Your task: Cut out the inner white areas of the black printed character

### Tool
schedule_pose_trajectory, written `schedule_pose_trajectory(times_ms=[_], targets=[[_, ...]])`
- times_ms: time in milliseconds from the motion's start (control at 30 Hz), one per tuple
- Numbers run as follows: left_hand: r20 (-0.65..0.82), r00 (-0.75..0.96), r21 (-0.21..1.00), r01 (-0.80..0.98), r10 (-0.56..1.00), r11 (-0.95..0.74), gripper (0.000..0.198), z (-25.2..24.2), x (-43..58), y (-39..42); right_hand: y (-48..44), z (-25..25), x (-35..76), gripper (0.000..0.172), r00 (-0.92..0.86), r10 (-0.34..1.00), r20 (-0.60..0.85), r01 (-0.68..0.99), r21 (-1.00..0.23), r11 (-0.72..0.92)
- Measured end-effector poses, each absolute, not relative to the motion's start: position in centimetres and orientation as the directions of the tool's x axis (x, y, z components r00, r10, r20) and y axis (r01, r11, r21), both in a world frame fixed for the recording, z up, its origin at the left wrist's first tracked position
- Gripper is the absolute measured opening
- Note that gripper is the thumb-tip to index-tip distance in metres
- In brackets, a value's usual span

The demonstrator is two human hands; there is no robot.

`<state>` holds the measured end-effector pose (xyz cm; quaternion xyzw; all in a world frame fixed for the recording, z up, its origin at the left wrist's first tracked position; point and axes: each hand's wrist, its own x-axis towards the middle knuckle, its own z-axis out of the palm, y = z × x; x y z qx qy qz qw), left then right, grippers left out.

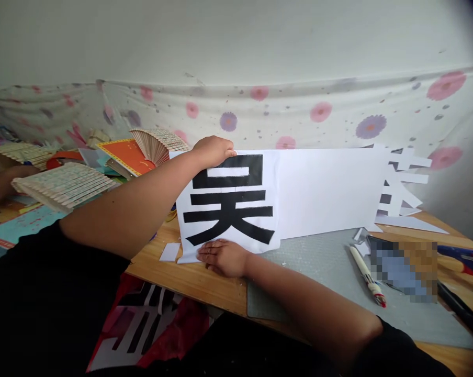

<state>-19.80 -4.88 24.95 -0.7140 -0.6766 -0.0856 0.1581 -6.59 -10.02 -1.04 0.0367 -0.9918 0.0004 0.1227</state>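
A long white board (326,191) stands tilted up on its lower edge. Against its left part lies a white paper sheet (273,173) printed with a large black Chinese character (224,198). At the top edge, my left hand (213,151) is closed over the paper and board, thumb on the front. My right hand (224,257) presses on the sheet's bottom edge, its fingers stretched out flat below the character. A small white offcut (169,252) lies on the table to the left.
A grey cutting mat (311,280) carries a multicolour pen (368,277) and a pixelated object (405,269). A blue tool (464,256) lies at right. White cut-out pieces (405,180) stand behind. Left are folding fans (64,183), an orange card (128,154) and another person's arm (3,186).
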Motion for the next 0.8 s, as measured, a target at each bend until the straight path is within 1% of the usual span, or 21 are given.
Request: schedule_pose_trajectory(times_ms=[133,167,200,233,267,300,333,367,400,433,467,500,567,633,700,733,800], targets=[[0.313,0.079,-0.117,0.992,0.946,-0.044,0.040,25.3,-19.4,-5.4,-9.7,-0.6,-6.4,0.039,-0.958,-0.105,0.268,-0.111,-0.008,0.994],[0.311,0.082,-0.122,0.991,0.947,-0.045,0.040,25.4,-19.2,-5.6,-9.5,-0.5,-5.9,0.039,-0.953,-0.095,0.289,-0.101,-0.007,0.995],[0.313,0.082,-0.129,0.991,0.946,-0.043,0.040,25.5,-19.1,-5.7,-9.1,-0.2,-5.3,0.038,-0.943,-0.053,0.328,-0.059,-0.009,0.998],[0.319,0.080,-0.136,0.990,0.944,-0.037,0.039,25.6,-19.1,-5.8,-8.6,0.1,-4.4,0.038,-0.920,0.034,0.390,0.028,-0.021,0.999],[0.328,0.076,-0.144,0.989,0.942,-0.030,0.039,25.6,-19.0,-5.9,-8.0,0.5,-3.4,0.038,-0.864,0.166,0.476,0.163,-0.048,0.986],[0.336,0.073,-0.150,0.988,0.939,-0.023,0.039,25.6,-19.0,-6.0,-7.2,1.1,-2.3,0.038,-0.752,0.322,0.575,0.327,-0.099,0.940],[0.344,0.070,-0.155,0.988,0.936,-0.017,0.039,25.6,-19.0,-6.1,-6.3,1.8,-1.0,0.039,-0.585,0.461,0.667,0.484,-0.170,0.859],[0.351,0.070,-0.159,0.987,0.934,-0.014,0.039,25.6,-19.0,-6.2,-5.4,2.9,0.2,0.041,-0.394,0.550,0.736,0.604,-0.244,0.759],[0.356,0.071,-0.160,0.987,0.932,-0.014,0.039,25.5,-19.1,-6.2,-4.5,4.1,1.4,0.045,-0.224,0.582,0.782,0.681,-0.301,0.668],[0.359,0.073,-0.161,0.987,0.931,-0.015,0.039,25.5,-19.1,-6.3,-3.7,5.7,2.4,0.049,-0.117,0.570,0.813,0.725,-0.322,0.608],[0.361,0.075,-0.160,0.987,0.929,-0.018,0.039,25.5,-19.1,-6.4,-2.9,7.4,3.2,0.054,-0.089,0.540,0.837,0.753,-0.298,0.587],[0.363,0.077,-0.159,0.987,0.929,-0.020,0.040,25.5,-19.1,-6.5,-2.3,9.4,3.7,0.057,-0.104,0.512,0.853,0.774,-0.254,0.580],[0.364,0.078,-0.155,0.988,0.928,-0.023,0.041,25.6,-18.9,-6.7,-1.5,13.5,4.1,0.059,-0.238,0.458,0.857,0.770,-0.120,0.627],[0.364,0.074,-0.148,0.989,0.928,-0.021,0.042,25.9,-18.6,-7.0,-1.0,17.1,3.7,0.051,-0.398,0.422,0.814,0.723,-0.004,0.690],[0.356,0.058,-0.149,0.989,0.933,-0.005,0.041,26.1,-18.6,-7.8,-0.5,19.7,3.0,0.038,-0.491,0.448,0.747,0.694,0.025,0.719],[0.355,0.045,-0.150,0.989,0.934,0.009,0.040,26.1,-18.9,-8.4,-0.3,20.6,2.7,0.032,-0.529,0.480,0.700,0.680,0.011,0.733],[0.419,0.002,-0.098,0.994,0.908,0.042,0.036,25.6,-20.0,-10.1,0.1,21.4,2.2,0.025,-0.567,0.535,0.626,0.659,-0.046,0.751]])
